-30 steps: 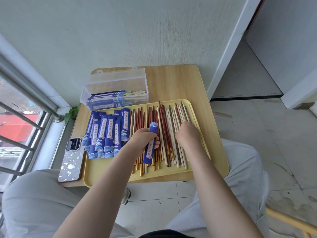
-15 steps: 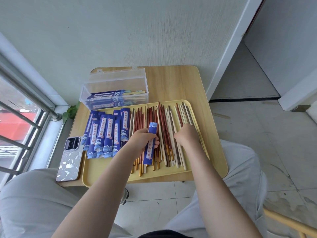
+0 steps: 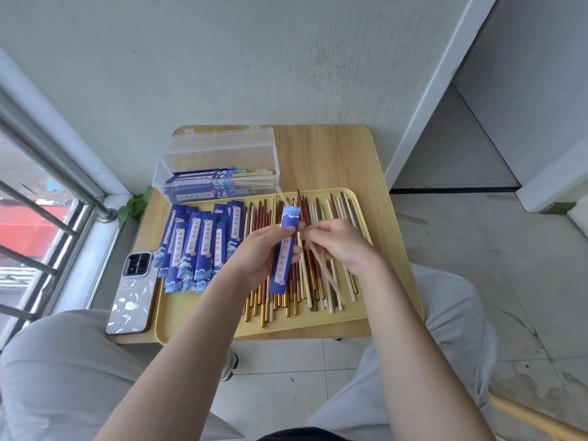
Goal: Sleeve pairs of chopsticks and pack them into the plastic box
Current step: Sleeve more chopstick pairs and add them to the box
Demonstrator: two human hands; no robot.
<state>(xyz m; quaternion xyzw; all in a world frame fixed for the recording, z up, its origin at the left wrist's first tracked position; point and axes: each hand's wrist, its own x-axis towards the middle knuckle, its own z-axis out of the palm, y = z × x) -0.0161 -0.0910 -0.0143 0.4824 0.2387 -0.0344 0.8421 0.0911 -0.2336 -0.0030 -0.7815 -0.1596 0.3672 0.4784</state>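
My left hand (image 3: 259, 256) holds a blue paper sleeve (image 3: 284, 249) upright above the yellow tray (image 3: 318, 326). My right hand (image 3: 339, 243) pinches pale wooden chopsticks (image 3: 327, 273), lifted off the pile and blurred by motion, their upper part passing behind the sleeve toward the box. Loose red, brown and pale chopsticks (image 3: 321, 281) lie across the tray's right half. A fan of empty blue sleeves (image 3: 199, 246) lies on its left half. The clear plastic box (image 3: 219, 163) stands behind the tray, its lid open, with sleeved pairs inside.
A phone (image 3: 133, 292) in a shiny case lies on the wooden table (image 3: 334, 157) left of the tray. Window bars and a sill run along the left. The wall stands close behind the table. My knees flank the table's front edge.
Both hands rose off the tray. My left hand lifted the sleeve upright; my right hand picked pale chopsticks out of the pile and brought them to the sleeve.
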